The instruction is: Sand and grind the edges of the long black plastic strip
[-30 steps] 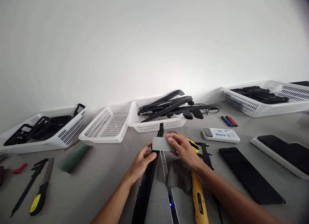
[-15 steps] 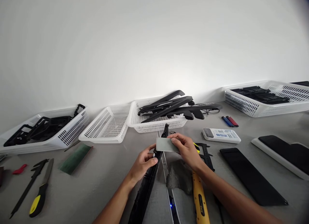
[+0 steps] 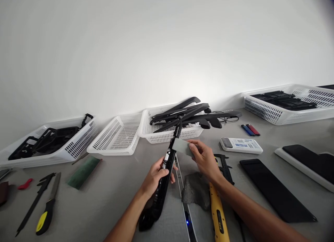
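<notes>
Our left hand (image 3: 153, 178) has its fingers clamped around a long black part (image 3: 162, 190), held over the worktop (image 3: 104, 196) and slanting toward its far edge, where a white basket (image 3: 161, 138) stands. Our right hand (image 3: 207, 160) pinches a flat grey block (image 3: 182, 147) whose end meets the part.

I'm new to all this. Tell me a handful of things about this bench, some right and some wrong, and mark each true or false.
1. The left hand holds a long black part. True.
2. The right hand holds the file. False: it holds a flat grey piece; the file lies on the table.
3. A blue light shows left of the yellow tool in the picture. True.
4. The green sheet lies right of the yellow tool. False: it lies to the left.
</notes>
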The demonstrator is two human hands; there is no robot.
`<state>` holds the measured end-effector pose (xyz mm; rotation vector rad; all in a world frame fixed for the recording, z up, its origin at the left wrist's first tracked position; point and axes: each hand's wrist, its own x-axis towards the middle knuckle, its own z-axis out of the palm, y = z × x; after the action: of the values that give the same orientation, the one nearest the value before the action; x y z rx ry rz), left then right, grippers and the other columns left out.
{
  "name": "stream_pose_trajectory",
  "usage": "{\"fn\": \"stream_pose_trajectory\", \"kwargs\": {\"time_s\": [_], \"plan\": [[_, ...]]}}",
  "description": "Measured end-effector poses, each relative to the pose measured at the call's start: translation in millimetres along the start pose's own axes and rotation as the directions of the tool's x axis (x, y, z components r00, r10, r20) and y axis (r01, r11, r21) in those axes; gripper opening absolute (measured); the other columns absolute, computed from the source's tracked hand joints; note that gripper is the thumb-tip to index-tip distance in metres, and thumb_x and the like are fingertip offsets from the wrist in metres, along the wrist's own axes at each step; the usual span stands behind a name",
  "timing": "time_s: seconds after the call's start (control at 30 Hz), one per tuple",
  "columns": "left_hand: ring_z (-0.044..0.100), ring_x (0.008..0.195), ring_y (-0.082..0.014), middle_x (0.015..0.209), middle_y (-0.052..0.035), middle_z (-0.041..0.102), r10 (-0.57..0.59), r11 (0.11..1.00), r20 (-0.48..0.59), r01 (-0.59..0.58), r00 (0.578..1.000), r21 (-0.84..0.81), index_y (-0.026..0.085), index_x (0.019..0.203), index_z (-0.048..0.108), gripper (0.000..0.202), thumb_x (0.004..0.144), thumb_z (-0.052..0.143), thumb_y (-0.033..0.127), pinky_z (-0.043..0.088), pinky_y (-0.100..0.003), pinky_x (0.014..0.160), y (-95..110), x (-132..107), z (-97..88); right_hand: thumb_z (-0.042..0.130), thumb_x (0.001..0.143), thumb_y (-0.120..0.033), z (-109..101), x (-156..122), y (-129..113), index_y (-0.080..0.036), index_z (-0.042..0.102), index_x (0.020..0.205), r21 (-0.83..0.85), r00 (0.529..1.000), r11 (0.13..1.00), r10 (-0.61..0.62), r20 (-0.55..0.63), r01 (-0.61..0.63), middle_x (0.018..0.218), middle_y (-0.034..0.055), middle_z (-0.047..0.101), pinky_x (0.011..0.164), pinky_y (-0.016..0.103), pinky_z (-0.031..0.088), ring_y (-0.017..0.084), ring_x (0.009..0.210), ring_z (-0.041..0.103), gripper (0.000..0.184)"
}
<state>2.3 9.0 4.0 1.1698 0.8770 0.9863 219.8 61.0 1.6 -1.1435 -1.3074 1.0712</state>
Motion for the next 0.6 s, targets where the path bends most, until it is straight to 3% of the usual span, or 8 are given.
{"fn": "stream_pose_trajectory", "kwargs": {"time_s": [0.1, 0.23, 0.4, 0.5, 0.6], "plan": [[0.064, 0.061, -0.0161, 0.083, -0.0078, 0.073, -0.104, 0.990, -0.050, 0.108, 0.993, 0.088, 0.012, 0.116, 0.067, 0.038, 0.092, 0.062, 0.041, 0.051, -0.028, 0.059, -0.5, -1.6, -0.2, 0.058, 0.092, -0.068, -1.2, -0.5, -3.7, -0.019, 0.070, 0.115, 0.054, 0.999, 0.998, 0.031, -0.034, -0.029, 0.075, 0.0016, 0.057, 0.056, 0.025, 0.047, 0.016, 0.066, 0.050, 0.055], [0.056, 0.052, -0.0127, 0.066, -0.0024, 0.068, -0.151, 0.976, -0.129, 0.168, 0.980, 0.135, 0.014, 0.117, 0.067, 0.043, 0.089, 0.065, 0.047, 0.040, -0.022, 0.050, -4.0, -2.4, 0.8, 0.060, 0.092, -0.065, 0.7, -0.4, -3.3, -0.019, 0.071, 0.110, 0.067, 0.993, 0.998, 0.013, 0.121, -0.021, 0.067, -0.0018, 0.051, 0.048, 0.023, 0.037, 0.013, 0.056, 0.041, 0.051], [0.061, 0.059, -0.0152, 0.064, -0.0002, 0.064, -0.066, 0.981, -0.193, 0.099, 0.979, 0.164, 0.014, 0.114, 0.068, 0.049, 0.085, 0.070, 0.054, 0.041, -0.022, 0.052, -5.0, -0.9, 4.4, 0.060, 0.092, -0.056, 0.6, -0.4, -0.4, -0.018, 0.071, 0.103, -0.026, 0.998, 0.998, -0.054, -0.024, 0.053, 0.065, -0.0017, 0.052, 0.051, 0.025, 0.028, 0.013, 0.056, 0.038, 0.041], [0.063, 0.064, -0.0156, 0.070, -0.0022, 0.068, -0.022, 0.982, -0.177, 0.055, 0.984, 0.181, 0.014, 0.116, 0.067, 0.052, 0.087, 0.070, 0.056, 0.045, -0.023, 0.056, -4.0, -1.1, 4.8, 0.058, 0.095, -0.054, 2.5, -3.5, -0.8, -0.019, 0.071, 0.103, -0.016, 0.994, 0.995, -0.102, 0.037, 0.103, 0.074, 0.0009, 0.060, 0.055, 0.026, 0.034, 0.015, 0.061, 0.044, 0.038], [0.069, 0.081, -0.0195, 0.091, -0.0070, 0.075, 0.031, 0.980, -0.142, -0.002, 0.989, 0.199, 0.016, 0.124, 0.066, 0.053, 0.086, 0.073, 0.052, 0.052, -0.026, 0.070, -2.1, -2.9, 5.2, 0.057, 0.095, -0.054, 2.5, -2.4, 1.0, -0.019, 0.070, 0.105, -0.002, 0.992, 0.996, -0.086, 0.094, 0.087, 0.075, 0.0012, 0.062, 0.054, 0.027, 0.035, 0.015, 0.060, 0.045, 0.039]]}}
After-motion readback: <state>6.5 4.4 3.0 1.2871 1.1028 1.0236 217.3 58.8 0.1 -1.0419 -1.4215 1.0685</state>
